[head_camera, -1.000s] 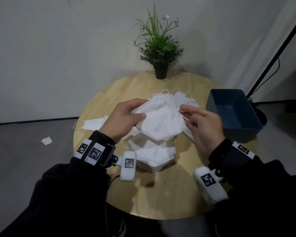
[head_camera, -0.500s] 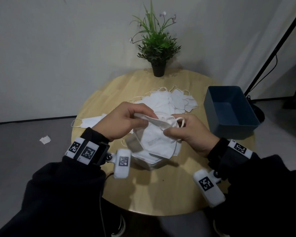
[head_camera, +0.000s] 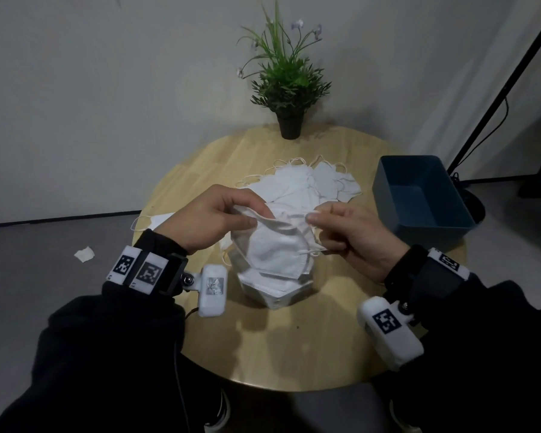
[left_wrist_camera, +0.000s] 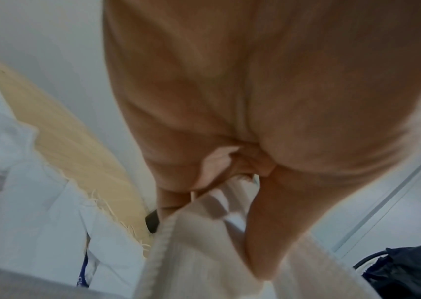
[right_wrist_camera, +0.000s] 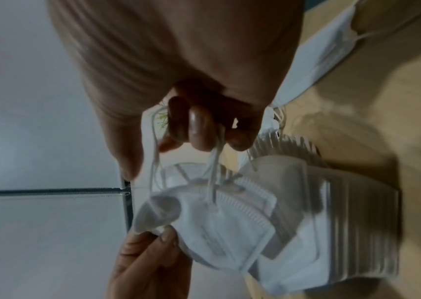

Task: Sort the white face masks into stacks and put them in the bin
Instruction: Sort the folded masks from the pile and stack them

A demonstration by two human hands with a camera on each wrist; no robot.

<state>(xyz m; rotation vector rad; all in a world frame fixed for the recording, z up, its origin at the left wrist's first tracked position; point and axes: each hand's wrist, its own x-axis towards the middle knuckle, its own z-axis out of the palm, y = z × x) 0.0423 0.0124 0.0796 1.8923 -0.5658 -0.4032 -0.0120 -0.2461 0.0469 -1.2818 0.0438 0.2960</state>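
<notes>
Down it has come: the folded white mask (head_camera: 278,248) that was held up and spread wide a second ago now hangs low between the two hands, right over the stack of masks (head_camera: 274,292) on the round wooden table (head_camera: 294,354). Left hand (head_camera: 210,223) pinches the mask's upper edge between thumb and fingers, and the left wrist view, blurry as it is, shows cloth caught under those curled fingers. Right hand (head_camera: 353,235) has its fingers curled around the ear loops (right_wrist_camera: 214,172), thin white cords running down from the fingertips (right_wrist_camera: 199,129) to the mask body. From the right wrist view the mask hangs tilted, its ribbed edge just above the stack; whether it touches the top of the stack I cannot tell.

Beyond the stack, farther from the person, lies the loose heap of unsorted masks (head_camera: 306,185), loops tangled at its far side. To the stack's right stands the blue bin (head_camera: 425,226), at the table's edge, with nothing visible inside it. A single mask (head_camera: 160,220) lies to the stack's left, partly hidden behind the left hand. At the table's far edge, past the heap, stands a potted plant (head_camera: 286,89). On the floor left of the table lies a scrap of white paper (head_camera: 84,254).
</notes>
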